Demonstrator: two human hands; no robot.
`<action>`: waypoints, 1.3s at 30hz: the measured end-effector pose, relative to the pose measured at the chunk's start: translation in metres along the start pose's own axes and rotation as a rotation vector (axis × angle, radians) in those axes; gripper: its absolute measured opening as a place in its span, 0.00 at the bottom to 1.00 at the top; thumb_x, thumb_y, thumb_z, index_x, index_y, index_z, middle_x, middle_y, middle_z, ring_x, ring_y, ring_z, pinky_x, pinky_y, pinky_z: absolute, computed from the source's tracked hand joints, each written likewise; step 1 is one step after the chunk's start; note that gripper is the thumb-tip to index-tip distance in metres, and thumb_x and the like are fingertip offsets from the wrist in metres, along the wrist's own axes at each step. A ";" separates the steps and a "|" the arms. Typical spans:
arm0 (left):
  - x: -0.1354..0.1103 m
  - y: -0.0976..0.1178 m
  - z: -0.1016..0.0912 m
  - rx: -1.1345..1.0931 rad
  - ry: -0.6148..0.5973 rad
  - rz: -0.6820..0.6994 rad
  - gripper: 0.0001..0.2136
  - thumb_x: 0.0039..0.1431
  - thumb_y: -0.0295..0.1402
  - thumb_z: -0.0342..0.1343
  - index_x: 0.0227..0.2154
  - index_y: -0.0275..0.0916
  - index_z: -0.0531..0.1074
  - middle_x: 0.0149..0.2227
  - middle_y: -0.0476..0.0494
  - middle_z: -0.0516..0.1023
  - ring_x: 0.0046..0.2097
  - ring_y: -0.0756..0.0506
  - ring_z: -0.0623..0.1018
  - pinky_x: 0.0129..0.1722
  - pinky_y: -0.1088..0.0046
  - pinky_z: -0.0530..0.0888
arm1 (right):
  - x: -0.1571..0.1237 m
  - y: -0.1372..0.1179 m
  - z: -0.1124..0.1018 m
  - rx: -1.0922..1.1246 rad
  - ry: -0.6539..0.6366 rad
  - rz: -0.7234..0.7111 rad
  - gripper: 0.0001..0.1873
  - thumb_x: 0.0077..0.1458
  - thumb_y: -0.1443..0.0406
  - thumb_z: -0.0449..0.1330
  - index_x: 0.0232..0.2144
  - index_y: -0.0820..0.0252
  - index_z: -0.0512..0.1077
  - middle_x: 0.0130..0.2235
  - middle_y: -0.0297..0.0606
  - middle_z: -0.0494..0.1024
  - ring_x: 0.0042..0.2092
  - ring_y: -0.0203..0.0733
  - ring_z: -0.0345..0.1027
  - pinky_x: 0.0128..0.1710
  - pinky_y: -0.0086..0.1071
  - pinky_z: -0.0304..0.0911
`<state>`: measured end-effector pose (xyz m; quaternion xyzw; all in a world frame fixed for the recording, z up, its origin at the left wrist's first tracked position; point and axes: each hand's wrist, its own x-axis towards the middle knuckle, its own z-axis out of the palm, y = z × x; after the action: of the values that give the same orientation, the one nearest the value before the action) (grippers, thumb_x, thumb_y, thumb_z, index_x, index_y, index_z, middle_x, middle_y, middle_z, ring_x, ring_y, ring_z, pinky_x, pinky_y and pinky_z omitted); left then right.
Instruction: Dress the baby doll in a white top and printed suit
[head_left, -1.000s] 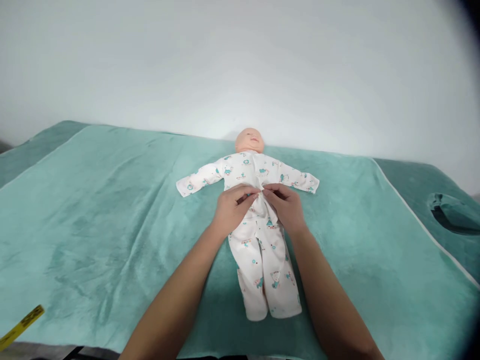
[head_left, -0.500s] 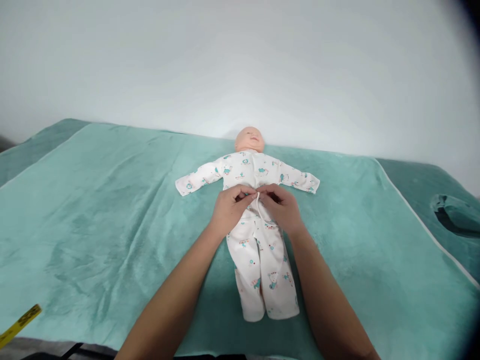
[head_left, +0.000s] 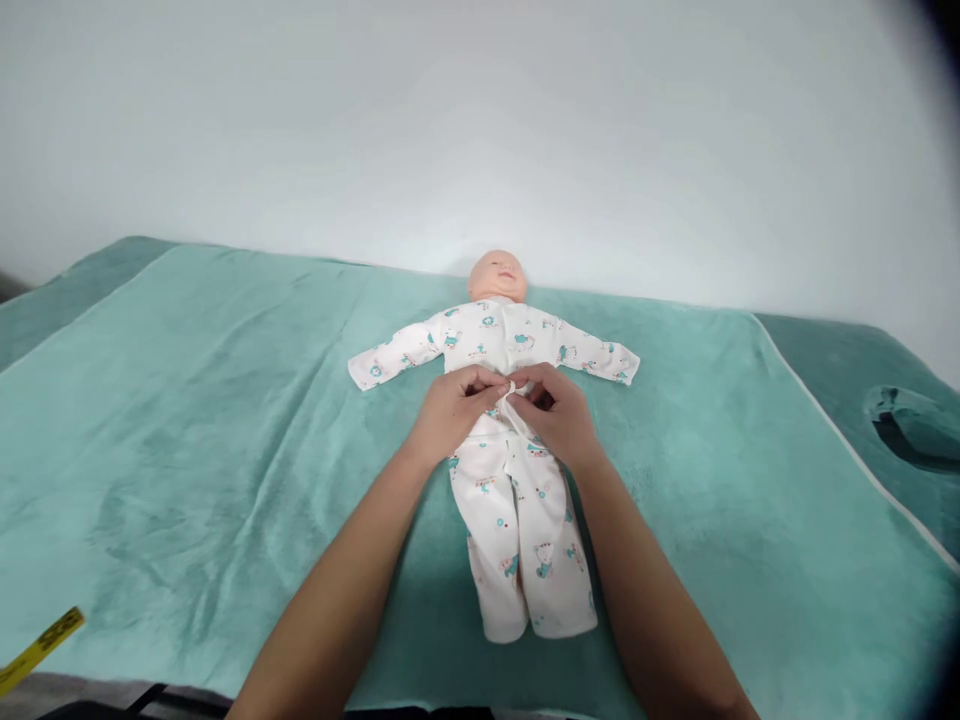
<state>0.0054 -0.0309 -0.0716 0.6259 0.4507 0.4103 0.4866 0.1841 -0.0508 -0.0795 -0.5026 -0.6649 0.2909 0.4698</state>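
A baby doll (head_left: 497, 275) lies face up on a teal towel (head_left: 187, 420), its arms spread wide. It wears a white romper (head_left: 525, 500) printed with small teal and red figures. My left hand (head_left: 450, 410) and my right hand (head_left: 559, 415) meet over the doll's belly. Both pinch the front opening of the romper between thumb and fingers, and the fingertips nearly touch each other. The doll's own hands and feet are hidden inside the sleeves and legs.
The towel covers a padded table with a darker teal surface (head_left: 847, 360). A face hole (head_left: 911, 430) opens at the far right. A white wall stands close behind the doll's head. A yellow strip (head_left: 41, 650) pokes in at the lower left.
Both hands have slid a little up the romper's front, staying pinched on the cloth. The fold of fabric between them has flattened.
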 end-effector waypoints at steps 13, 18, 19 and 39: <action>-0.002 0.005 0.004 0.298 0.027 0.217 0.07 0.64 0.31 0.52 0.34 0.40 0.75 0.34 0.48 0.77 0.34 0.49 0.72 0.35 0.72 0.67 | 0.000 0.002 0.000 0.024 -0.020 -0.004 0.10 0.54 0.63 0.63 0.41 0.53 0.75 0.37 0.32 0.75 0.30 0.34 0.64 0.34 0.31 0.64; -0.002 0.005 0.000 0.277 -0.047 0.183 0.07 0.65 0.32 0.49 0.35 0.40 0.73 0.34 0.48 0.75 0.35 0.48 0.71 0.35 0.72 0.68 | 0.000 0.001 0.001 0.030 -0.017 0.018 0.11 0.55 0.64 0.62 0.42 0.52 0.75 0.38 0.32 0.74 0.31 0.33 0.63 0.35 0.31 0.63; -0.002 0.004 0.000 0.255 -0.045 0.176 0.07 0.65 0.32 0.49 0.36 0.41 0.73 0.34 0.48 0.75 0.36 0.48 0.72 0.36 0.72 0.68 | -0.001 0.001 0.002 0.036 -0.011 0.027 0.11 0.55 0.64 0.62 0.42 0.52 0.76 0.38 0.32 0.74 0.31 0.33 0.63 0.35 0.30 0.63; -0.004 0.001 -0.001 -0.002 0.074 0.074 0.08 0.59 0.37 0.60 0.38 0.41 0.78 0.29 0.51 0.74 0.31 0.51 0.71 0.31 0.75 0.66 | 0.000 0.005 -0.001 0.136 -0.025 0.072 0.13 0.53 0.63 0.65 0.43 0.52 0.76 0.37 0.31 0.74 0.31 0.33 0.62 0.33 0.29 0.60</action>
<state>0.0032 -0.0342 -0.0705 0.6261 0.4443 0.4513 0.4549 0.1870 -0.0491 -0.0833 -0.4895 -0.6308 0.3585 0.4836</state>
